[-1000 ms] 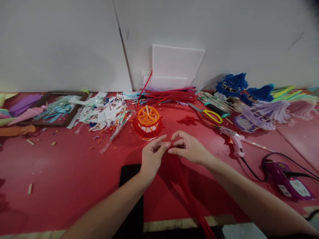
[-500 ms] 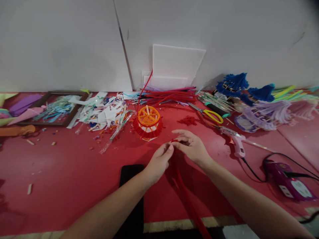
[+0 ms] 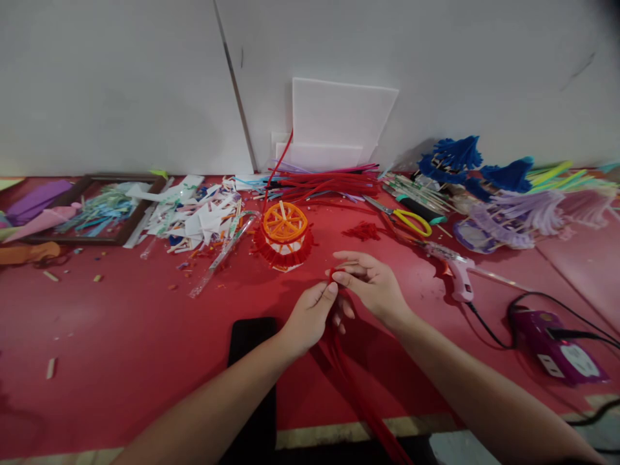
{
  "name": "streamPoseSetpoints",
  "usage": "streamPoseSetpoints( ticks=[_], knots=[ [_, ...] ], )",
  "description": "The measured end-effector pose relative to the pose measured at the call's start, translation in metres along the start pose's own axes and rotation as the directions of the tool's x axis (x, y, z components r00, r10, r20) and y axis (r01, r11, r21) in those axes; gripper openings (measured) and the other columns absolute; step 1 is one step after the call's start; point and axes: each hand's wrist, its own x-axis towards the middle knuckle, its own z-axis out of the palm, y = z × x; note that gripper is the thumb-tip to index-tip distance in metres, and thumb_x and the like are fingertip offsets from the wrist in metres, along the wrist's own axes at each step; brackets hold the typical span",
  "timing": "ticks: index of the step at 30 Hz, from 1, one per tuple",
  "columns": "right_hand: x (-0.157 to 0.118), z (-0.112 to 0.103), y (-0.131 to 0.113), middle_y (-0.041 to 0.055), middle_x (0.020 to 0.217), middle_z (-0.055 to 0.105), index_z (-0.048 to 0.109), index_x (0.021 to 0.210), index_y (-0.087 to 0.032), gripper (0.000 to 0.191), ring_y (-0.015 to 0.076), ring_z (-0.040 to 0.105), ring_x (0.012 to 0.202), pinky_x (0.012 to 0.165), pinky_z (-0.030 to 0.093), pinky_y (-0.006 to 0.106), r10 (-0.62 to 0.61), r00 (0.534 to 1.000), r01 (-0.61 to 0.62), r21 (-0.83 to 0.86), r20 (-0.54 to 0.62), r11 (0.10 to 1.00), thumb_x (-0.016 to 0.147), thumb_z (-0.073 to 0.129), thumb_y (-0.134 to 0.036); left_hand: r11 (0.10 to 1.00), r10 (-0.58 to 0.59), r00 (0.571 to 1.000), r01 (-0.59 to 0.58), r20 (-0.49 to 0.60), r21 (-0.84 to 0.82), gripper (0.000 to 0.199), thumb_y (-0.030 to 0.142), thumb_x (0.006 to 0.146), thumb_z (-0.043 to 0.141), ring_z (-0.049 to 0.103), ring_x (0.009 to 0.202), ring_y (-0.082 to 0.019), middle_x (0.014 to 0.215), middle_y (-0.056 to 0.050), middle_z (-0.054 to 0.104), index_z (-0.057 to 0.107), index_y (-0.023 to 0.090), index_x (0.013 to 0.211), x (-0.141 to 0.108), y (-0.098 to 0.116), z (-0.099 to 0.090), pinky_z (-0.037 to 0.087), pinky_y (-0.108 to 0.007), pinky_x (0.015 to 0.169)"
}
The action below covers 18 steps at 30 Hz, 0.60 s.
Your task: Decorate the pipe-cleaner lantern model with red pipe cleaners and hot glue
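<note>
Bundle of red fuzzy stems point(image 3: 380, 431) is pinched at its upper end, nearer the wearer than the orange wheel-topped piece point(image 3: 285, 223) and slightly right of it; lower lengths trail towards the wearer. Thumb and fingers of both left hand point(image 3: 307, 320) and right hand point(image 3: 378, 290) are closed on that end. Twisting or gathering of tips is judged in hand; exact fold is hidden. Firm pinch and aligned tips seem called for. Red clippings point(image 3: 362, 230) are seen right of the piece, scissors point(image 3: 411, 221) farther right.
</note>
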Motion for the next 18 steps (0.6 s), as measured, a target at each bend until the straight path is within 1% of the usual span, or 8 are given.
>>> streamPoseSetpoints(
  ticks=[5,7,11,14,18],
  knots=[
    [-0.0011,0.0013,0.0008,0.006,0.086,0.075,0.063,0.104,-0.02,0.039,0.019,0.071,0.085,0.081,0.056,0.034,-0.004,1.0,0.004,0.04,-0.011,0.999,0.069,0.072,-0.034,0.999,-0.008,1.0,0.007,0.025,0.048,0.045,0.06,0.082,0.049,0.05,0.044,-0.008,0.063,0.0,0.062,0.053,0.016,0.072,0.0015,-0.0011,-0.0023,0.042,-0.022,0.045],
    [-0.0005,0.0018,0.0019,0.0055,0.085,0.075,0.063,0.103,-0.02,0.039,0.0186,0.071,0.084,0.08,0.057,0.033,-0.014,1.0,0.015,0.05,-0.017,0.999,0.068,0.073,-0.035,0.998,-0.008,1.0,0.007,0.027,0.063,0.046,0.061,0.082,0.05,0.051,0.042,-0.008,0.061,0.0,0.061,0.052,0.016,0.071,0.0017,-0.0009,-0.0024,0.041,-0.021,0.045],
    [0.0004,0.0025,0.0046,0.0037,0.081,0.075,0.065,0.101,-0.02,0.037,0.0167,0.071,0.077,0.072,0.058,0.03,-0.043,0.999,0.044,0.05,-0.027,0.998,0.067,0.073,-0.035,0.998,0.008,1.0,-0.008,0.01,0.057,0.046,0.062,0.081,0.05,0.049,0.039,-0.008,0.053,0.004,0.055,0.048,0.017,0.071,0.0011,-0.0002,-0.0016,0.039,-0.02,0.042],
    [-0.0002,0.0023,0.0054,0.0029,0.079,0.075,0.068,0.097,-0.02,0.033,0.015,0.07,0.071,0.067,0.058,0.028,-0.074,0.996,0.075,0.033,-0.044,0.997,0.069,0.072,-0.035,0.999,0.024,1.0,-0.024,-0.003,0.036,0.044,0.06,0.082,0.049,0.049,0.039,-0.007,0.054,0.004,0.055,0.048,0.018,0.071,0.0006,0.0004,-0.0011,0.039,-0.02,0.041],
    [-0.0022,0.0011,0.0052,0.0029,0.081,0.075,0.072,0.094,-0.021,0.027,0.0143,0.07,0.069,0.067,0.058,0.027,-0.115,0.992,0.115,-0.005,-0.053,0.993,0.07,0.072,-0.033,1.0,0.014,1.0,-0.014,-0.001,0.005,0.044,0.059,0.082,0.05,0.05,0.041,-0.008,0.059,0.002,0.059,0.049,0.017,0.071,0.0005,0.0002,-0.0013,0.043,-0.022,0.041]
  ],
)
